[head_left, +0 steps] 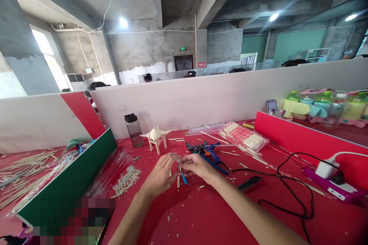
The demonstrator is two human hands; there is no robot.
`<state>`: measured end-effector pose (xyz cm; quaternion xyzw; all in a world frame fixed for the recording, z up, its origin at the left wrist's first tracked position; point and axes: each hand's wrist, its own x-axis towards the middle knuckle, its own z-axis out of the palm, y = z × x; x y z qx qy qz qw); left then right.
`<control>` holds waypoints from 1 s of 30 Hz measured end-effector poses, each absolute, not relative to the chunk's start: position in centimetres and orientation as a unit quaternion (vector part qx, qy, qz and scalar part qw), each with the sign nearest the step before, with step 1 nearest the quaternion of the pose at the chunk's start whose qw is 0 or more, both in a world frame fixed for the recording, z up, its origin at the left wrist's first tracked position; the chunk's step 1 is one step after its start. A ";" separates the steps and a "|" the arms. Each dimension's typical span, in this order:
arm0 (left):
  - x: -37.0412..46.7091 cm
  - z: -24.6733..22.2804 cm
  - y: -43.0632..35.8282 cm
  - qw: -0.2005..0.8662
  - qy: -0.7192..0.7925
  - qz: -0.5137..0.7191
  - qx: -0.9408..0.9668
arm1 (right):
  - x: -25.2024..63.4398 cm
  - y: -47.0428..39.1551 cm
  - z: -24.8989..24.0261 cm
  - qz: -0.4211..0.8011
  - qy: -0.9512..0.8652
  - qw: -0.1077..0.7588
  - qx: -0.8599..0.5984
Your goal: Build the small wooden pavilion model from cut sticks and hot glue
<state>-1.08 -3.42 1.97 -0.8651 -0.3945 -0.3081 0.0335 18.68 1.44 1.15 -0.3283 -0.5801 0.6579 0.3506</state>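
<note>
My left hand (164, 170) arches over a few short wooden sticks (178, 180) above the red table, thumb and fingertips closed round their left side. Facing it, my right hand (197, 165) pinches the same sticks near their upper end; its fingertips partly hide them. A small blue rod-like piece (184, 178) lies just below the right fingers. Behind the hands stands a little pavilion model (156, 136) built of pale sticks, with a pointed roof and several legs. To the right of my right hand lies a blue glue gun (211, 154).
A dark-lidded bottle (133, 132) stands behind a pile of stick offcuts (128, 180). Bagged sticks (244, 134) lie at the back right. Black cable (312, 199) loops toward a purple power strip (336, 187). Green (71, 180) and red (304, 132) dividers flank the workspace.
</note>
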 end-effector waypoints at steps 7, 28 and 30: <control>-1.1 1.8 -3.3 0.018 -0.399 -0.322 -0.858 | 18.9 1.2 1.8 0.667 -0.569 0.352 -0.328; -1.1 1.6 -3.6 -0.041 -0.421 -0.348 -0.837 | 19.2 1.3 2.0 0.671 -0.570 0.353 -0.315; -1.1 1.7 -3.6 -0.041 -0.421 -0.351 -0.835 | 19.2 1.3 1.9 0.674 -0.571 0.351 -0.310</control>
